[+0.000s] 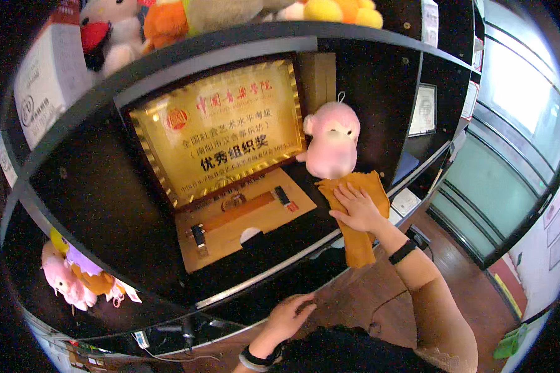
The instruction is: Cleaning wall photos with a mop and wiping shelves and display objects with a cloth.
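Note:
My right hand (357, 207) lies flat, fingers extended, on a brown-orange cloth (375, 191) at the right of a dark shelf compartment. The cloth's lower end hangs over the shelf's front edge. Just behind it sits a pink plush toy (333, 140) with a hanging loop on its head. My left hand (290, 317) is below the front edge, fingers loosely curled and apart, with nothing visible in it. Left of the toy leans a gold framed plaque (224, 126) bearing writing. Before the plaque lies a flat brown box or board (303, 196) with a strap-like band.
Several plush toys (168, 23) and a white box (46, 88) stand on the shelf above. More plush toys (70, 275) are in the lower left compartment. A framed certificate (422, 109) stands at right. A cable (387, 302) runs over the wooden floor (354, 303).

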The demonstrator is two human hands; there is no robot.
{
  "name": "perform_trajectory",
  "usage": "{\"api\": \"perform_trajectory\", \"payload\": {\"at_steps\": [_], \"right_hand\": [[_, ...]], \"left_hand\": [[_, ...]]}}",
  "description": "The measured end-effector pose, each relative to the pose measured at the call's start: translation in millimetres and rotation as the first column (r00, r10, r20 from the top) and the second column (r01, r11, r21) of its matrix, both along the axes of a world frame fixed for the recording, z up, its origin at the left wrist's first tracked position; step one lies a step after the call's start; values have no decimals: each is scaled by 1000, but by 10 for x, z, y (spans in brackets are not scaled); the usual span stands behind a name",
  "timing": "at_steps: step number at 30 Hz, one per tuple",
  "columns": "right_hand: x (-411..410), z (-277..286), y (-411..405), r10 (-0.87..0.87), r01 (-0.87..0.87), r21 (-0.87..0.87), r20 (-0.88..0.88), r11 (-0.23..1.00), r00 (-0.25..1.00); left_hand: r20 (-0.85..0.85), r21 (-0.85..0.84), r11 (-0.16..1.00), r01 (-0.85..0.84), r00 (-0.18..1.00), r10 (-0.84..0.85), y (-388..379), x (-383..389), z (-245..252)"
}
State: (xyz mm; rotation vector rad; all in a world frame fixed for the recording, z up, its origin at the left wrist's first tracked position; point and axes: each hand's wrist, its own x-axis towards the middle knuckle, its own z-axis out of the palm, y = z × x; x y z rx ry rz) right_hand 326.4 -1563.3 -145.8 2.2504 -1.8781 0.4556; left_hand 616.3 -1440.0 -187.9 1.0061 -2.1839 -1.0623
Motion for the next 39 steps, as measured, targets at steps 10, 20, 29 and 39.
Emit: {"api": "perform_trajectory", "payload": {"at_steps": [10,20,29,39], "right_hand": [[619,-75,486,371,-367,-96,24,925,928],[-579,-40,216,146,-145,-68,17,987,989],[-68,13,322,543,-533,-116,90,838,835],[-744,-25,160,401,-357,-245,162,902,902]], "left_hand": [[-146,-166,896,-411,909,389,75,272,427],[-19,-314,889,-335,938,347,-87,-334,875],[-13,-296,906,-304,949,314,-981,-1053,1400],[-117,-367,852,-374,927,357,-2635,-1571,1176]]}}
